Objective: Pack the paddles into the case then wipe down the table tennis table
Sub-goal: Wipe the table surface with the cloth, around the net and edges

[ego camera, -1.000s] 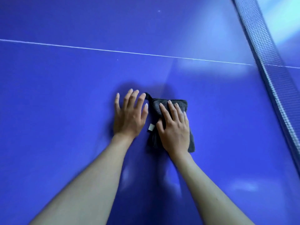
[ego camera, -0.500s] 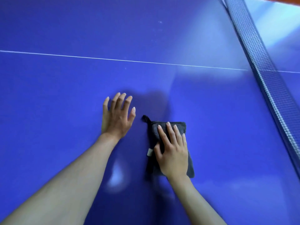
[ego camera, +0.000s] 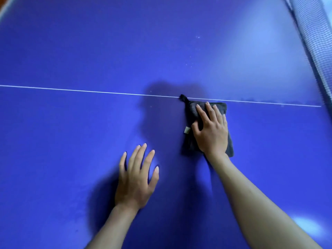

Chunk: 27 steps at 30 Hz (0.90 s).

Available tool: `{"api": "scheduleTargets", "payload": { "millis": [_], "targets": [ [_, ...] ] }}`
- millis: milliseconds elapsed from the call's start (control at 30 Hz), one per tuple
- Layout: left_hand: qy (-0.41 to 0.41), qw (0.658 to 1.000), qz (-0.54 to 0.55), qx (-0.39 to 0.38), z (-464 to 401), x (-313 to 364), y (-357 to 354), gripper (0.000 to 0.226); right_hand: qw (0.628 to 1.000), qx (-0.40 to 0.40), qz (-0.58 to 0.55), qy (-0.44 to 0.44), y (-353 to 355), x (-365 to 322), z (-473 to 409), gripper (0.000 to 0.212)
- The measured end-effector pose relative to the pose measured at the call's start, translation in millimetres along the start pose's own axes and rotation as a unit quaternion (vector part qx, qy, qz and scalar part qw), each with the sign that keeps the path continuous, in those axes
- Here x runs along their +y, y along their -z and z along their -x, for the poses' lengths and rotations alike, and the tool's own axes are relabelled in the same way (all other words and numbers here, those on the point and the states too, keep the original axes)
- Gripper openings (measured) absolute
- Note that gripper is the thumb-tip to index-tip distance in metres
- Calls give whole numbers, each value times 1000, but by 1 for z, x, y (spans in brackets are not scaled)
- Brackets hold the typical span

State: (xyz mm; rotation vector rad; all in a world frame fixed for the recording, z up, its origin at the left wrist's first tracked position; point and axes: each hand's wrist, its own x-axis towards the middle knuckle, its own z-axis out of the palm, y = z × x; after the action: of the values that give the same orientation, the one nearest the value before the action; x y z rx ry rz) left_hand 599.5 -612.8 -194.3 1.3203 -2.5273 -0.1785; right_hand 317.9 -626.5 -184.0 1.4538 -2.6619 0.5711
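Note:
A folded dark grey cloth (ego camera: 191, 109) with a small loop and a pale tag lies on the blue table tennis table (ego camera: 71, 132), its far edge at the white centre line (ego camera: 89, 91). My right hand (ego camera: 211, 131) presses flat on the cloth with straight, spread fingers. My left hand (ego camera: 135, 178) rests flat on the bare table, nearer to me and left of the cloth, fingers spread. No paddles or case are in view.
The net (ego camera: 312, 33) runs along the right side, from the top right corner downward. A few pale specks (ego camera: 197, 37) show on the surface beyond the white line.
My right hand has pushed the cloth away from me, up to the white line. My left hand now lies nearer to me, behind the cloth instead of level with it.

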Motion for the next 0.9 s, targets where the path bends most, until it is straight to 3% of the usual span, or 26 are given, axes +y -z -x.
{"api": "scheduleTargets", "payload": {
  "millis": [300,533,900],
  "targets": [
    [-16,1000,-3,-1,-2,-1,-1,56,1000,-1,-6,-7,-8,-2,-14,57],
    [-25,1000,-13,-13,-2,-1,1,61,999,-1,35,3,5,-40,115,59],
    [-43,997,53,43,3,-5,0,50,999,3,32,-17,25,-97,287,59]
  ]
}}
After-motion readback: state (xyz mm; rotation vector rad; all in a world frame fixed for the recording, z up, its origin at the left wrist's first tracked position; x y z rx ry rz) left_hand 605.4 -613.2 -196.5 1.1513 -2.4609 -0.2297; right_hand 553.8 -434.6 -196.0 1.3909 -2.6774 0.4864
